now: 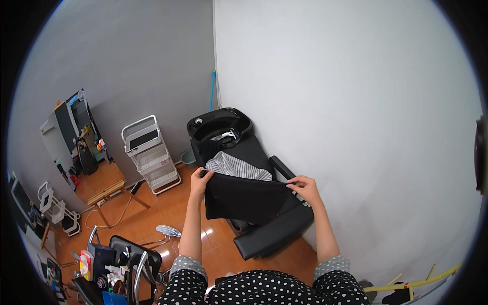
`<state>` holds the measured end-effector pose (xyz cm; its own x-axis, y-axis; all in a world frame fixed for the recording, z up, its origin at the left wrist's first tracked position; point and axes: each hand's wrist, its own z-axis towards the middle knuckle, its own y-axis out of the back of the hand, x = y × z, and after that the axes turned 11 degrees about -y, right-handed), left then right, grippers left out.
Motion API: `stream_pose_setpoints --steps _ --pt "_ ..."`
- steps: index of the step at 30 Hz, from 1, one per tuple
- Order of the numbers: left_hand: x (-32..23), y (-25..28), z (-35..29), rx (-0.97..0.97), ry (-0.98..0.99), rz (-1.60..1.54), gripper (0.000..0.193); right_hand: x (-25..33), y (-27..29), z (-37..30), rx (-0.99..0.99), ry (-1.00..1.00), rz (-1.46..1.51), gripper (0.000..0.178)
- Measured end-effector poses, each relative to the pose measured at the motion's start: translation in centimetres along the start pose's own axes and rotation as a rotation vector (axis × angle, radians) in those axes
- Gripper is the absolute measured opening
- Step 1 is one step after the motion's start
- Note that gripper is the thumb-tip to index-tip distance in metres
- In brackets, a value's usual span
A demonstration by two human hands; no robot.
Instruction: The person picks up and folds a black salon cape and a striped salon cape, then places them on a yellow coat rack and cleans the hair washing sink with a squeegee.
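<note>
A black cloth (246, 198) hangs stretched between my hands, its top edge pulled almost straight. My left hand (200, 181) pinches the left top corner, and my right hand (306, 189) pinches the right one. Behind the cloth stands a black reclining shampoo chair (277, 229); the cloth hides part of its seat. A grey-and-white striped cloth (239, 166) lies crumpled on the chair, just beyond the black cloth. At the chair's head end is a glossy black wash basin (219, 122) with a white sprayer (226, 135) in it.
To the left stand a white tiered trolley (152, 157) and a leaning mirror (86, 147). A grey bucket (188, 158) sits beside the basin. Lower left, a black chair (136, 254) holds bottles and boxes. A yellow rack (417, 284) is at lower right; a white wall (366, 112) runs alongside.
</note>
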<state>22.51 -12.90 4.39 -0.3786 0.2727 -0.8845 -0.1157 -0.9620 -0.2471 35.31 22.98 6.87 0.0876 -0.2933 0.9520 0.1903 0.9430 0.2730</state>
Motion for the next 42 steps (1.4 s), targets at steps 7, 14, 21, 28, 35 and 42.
stream_pose_setpoints --steps 7,14,21,28,35,42 --pt "-0.3 0.5 -1.2 0.155 0.178 -0.148 0.027 -0.3 -0.3 -1.6 -0.131 0.122 0.028 0.008" --pt "0.3 0.9 -1.6 0.329 0.277 -0.287 0.027 -0.6 1.8 -2.0 -0.109 0.091 0.198 0.009" --pt "0.3 -0.1 -2.1 0.367 0.25 -0.339 0.027 -0.1 4.3 -1.9 -0.004 0.069 0.127 0.014" --pt "0.7 1.0 -1.4 0.543 0.316 -0.127 0.027 1.5 6.1 -1.6 -0.046 -0.013 -0.036 0.009" --pt "0.8 -1.2 -2.4 0.448 0.431 -0.238 0.034 -1.7 7.2 -0.9 0.221 -0.139 0.26 0.013" --pt "1.2 -4.5 -4.4 0.18 0.571 -0.399 0.03 -5.8 2.4 -0.4 0.125 -0.407 0.986 0.021"
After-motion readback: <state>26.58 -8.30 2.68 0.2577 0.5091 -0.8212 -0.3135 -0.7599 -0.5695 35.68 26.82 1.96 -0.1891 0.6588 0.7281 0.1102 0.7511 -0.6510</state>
